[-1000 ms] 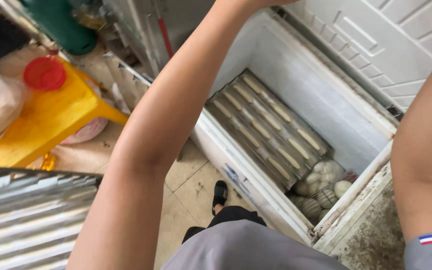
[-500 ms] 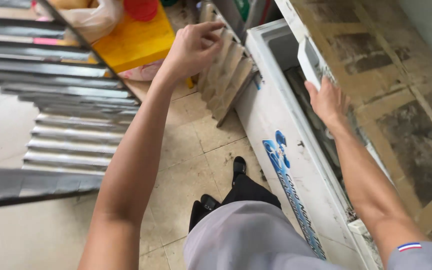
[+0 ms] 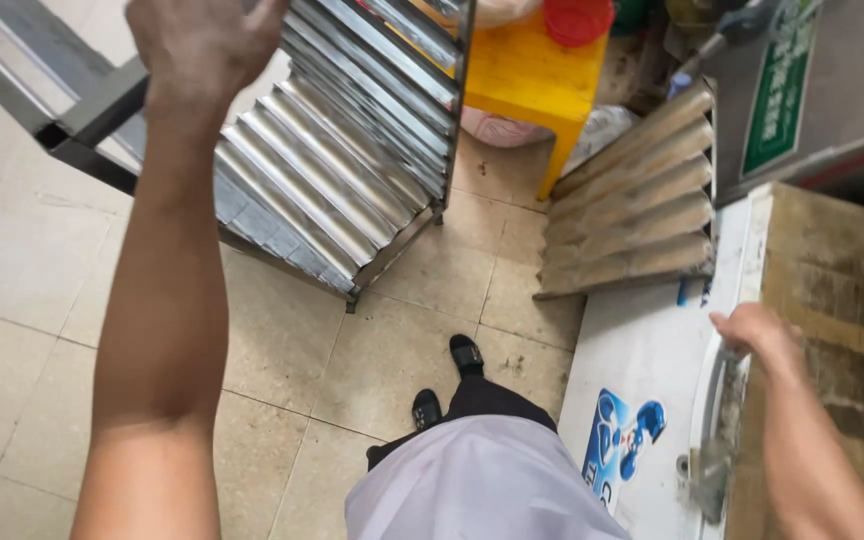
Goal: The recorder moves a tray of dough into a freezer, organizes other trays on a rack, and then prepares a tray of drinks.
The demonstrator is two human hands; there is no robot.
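Your right hand grips the freezer lid; your left hand hangs loose near the rack. That leaning tray could topple.

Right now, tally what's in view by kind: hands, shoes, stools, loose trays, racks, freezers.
Hands: 2, left hand and right hand
Black shoes: 2
Yellow stool: 1
Loose corrugated tray: 1
Tray rack: 1
Chest freezer: 1
Total: 8
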